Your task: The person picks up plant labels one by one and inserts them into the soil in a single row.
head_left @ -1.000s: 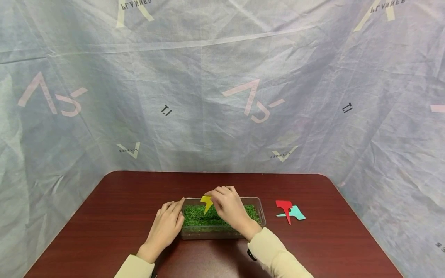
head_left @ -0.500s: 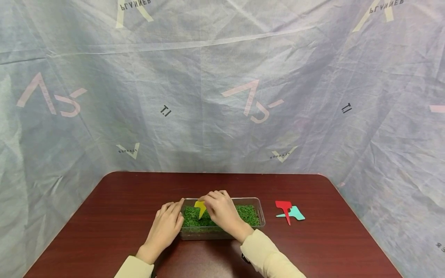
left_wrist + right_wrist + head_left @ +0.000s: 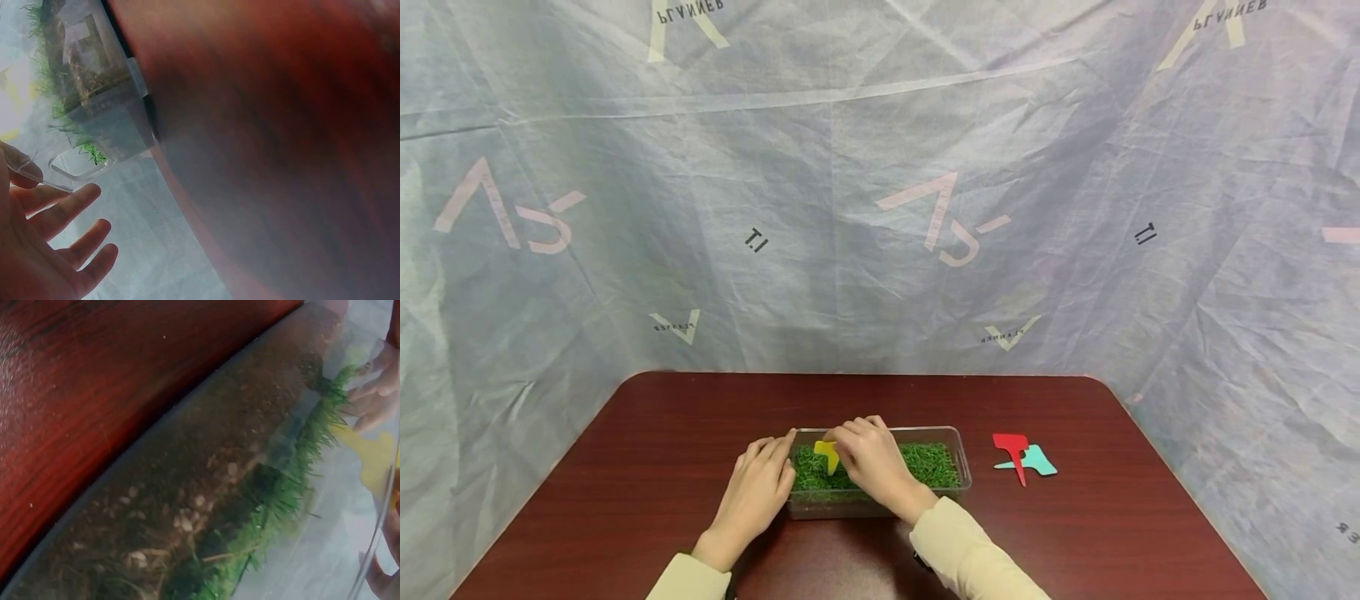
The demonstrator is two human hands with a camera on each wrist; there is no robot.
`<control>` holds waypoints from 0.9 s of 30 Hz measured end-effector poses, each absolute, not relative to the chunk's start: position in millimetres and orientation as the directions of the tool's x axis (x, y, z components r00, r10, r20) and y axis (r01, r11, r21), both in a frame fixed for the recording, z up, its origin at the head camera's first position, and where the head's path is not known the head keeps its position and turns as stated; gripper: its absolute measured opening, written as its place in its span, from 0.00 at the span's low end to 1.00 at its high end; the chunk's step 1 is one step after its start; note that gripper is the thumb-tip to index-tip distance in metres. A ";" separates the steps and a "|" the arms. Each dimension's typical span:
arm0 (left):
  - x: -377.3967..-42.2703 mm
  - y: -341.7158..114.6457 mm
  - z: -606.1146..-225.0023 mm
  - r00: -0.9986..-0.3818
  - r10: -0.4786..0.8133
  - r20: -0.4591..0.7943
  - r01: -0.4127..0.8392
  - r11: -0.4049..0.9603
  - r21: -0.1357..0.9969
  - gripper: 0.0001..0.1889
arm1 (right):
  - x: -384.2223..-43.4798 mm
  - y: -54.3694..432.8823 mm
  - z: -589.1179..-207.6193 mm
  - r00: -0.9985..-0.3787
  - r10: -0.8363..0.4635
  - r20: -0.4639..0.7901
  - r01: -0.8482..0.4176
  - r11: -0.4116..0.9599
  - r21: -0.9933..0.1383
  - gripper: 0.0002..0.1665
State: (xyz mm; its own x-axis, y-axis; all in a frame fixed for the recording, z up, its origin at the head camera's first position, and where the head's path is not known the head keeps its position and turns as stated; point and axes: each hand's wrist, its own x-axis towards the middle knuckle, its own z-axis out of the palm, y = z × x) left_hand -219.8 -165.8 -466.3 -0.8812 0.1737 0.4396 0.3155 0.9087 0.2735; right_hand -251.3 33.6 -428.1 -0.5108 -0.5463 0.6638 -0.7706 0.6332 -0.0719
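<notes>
A clear plastic box point(image 3: 880, 506) with green grass point(image 3: 928, 467) rooted in brown soil stands in the middle of the table. My left hand point(image 3: 752, 485) holds the rim at its left end between thumb and index finger; the other fingers spread outside the box in the left wrist view. Over the grass, my right hand point(image 3: 870, 461) pinches a yellow T-shaped plant label point(image 3: 828, 455) by its head. The label points down, and its lower tip is hidden in the grass. Through the box wall, the right wrist view shows part of the yellow label point(image 3: 375, 459).
Right of the box, a red plant label point(image 3: 1012, 446) lies across a turquoise plant label point(image 3: 1039, 460). They rest on the dark red wooden table point(image 3: 1112, 517). A grey printed cloth point(image 3: 820, 275) hangs behind and at both sides.
My right hand has moved left and slightly down with the yellow plant label, which now sits lower, its tip in the grass. My left hand has stayed at the box's left end.
</notes>
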 end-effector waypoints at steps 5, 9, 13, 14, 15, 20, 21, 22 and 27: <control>-219.7 -166.3 -467.2 -0.882 0.176 0.437 0.316 0.909 0.273 0.24 | -253.3 31.9 -431.8 -0.503 -0.529 0.684 -0.774 0.628 -0.084 0.09; -219.3 -166.3 -467.0 -0.882 0.176 0.437 0.316 0.909 0.273 0.24 | -254.4 30.9 -433.7 -0.503 -0.522 0.690 -0.774 0.627 -0.090 0.08; -218.8 -166.1 -466.7 -0.884 0.174 0.434 0.314 0.909 0.275 0.24 | -255.1 30.6 -434.9 -0.502 -0.528 0.685 -0.779 0.620 -0.093 0.08; -218.8 -166.0 -466.6 -0.885 0.174 0.433 0.314 0.909 0.275 0.24 | -255.2 30.6 -434.8 -0.502 -0.531 0.683 -0.781 0.618 -0.094 0.08; -218.8 -166.0 -466.5 -0.885 0.174 0.431 0.314 0.908 0.277 0.24 | -255.0 30.9 -434.6 -0.503 -0.534 0.679 -0.781 0.617 -0.093 0.08; -219.3 -166.1 -466.1 -0.883 0.177 0.434 0.318 0.907 0.278 0.24 | -254.1 31.9 -433.6 -0.510 -0.559 0.654 -0.784 0.615 -0.086 0.10; -219.5 -166.2 -466.1 -0.882 0.178 0.436 0.319 0.906 0.277 0.24 | -253.8 32.0 -433.6 -0.512 -0.564 0.648 -0.784 0.615 -0.084 0.10; -219.6 -166.4 -466.2 -0.882 0.179 0.436 0.320 0.906 0.276 0.24 | -253.7 32.0 -433.6 -0.514 -0.569 0.642 -0.785 0.614 -0.085 0.11; -220.1 -167.2 -466.4 -0.884 0.182 0.431 0.321 0.906 0.277 0.24 | -253.4 30.9 -433.6 -0.528 -0.587 0.614 -0.781 0.620 -0.080 0.14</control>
State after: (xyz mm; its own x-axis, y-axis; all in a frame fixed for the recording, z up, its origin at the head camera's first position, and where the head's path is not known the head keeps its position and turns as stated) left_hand -220.1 -167.2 -466.4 -0.8837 0.1817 0.4314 0.3213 0.9057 0.2766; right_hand -253.4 30.9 -433.6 -0.5282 -0.5866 0.6139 -0.7807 0.6198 -0.0795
